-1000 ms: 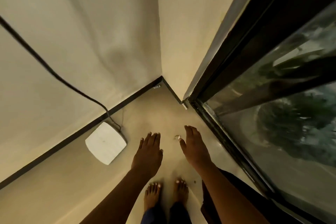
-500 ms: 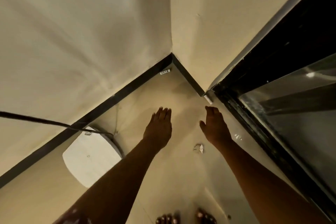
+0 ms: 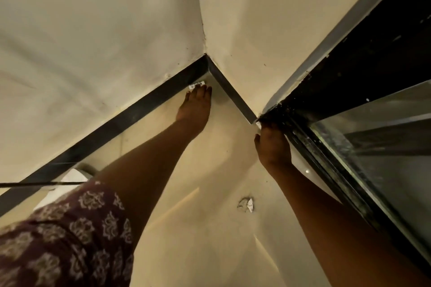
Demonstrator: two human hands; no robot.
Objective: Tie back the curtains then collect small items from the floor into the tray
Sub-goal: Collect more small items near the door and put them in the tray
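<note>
Fingers (image 3: 200, 91) outstretched onto white label (image 3: 195, 84)

No writing here can be made out. The one thing carrying print is a small white label (image 3: 196, 84) lying at the foot of the dark skirting board (image 3: 130, 119), in the corner of the floor (image 3: 210, 228); it bears a few dark marks, too small and blurred to read. The fingertips (image 3: 201, 89) of the left hand (image 3: 194, 106) touch its lower edge.
</note>
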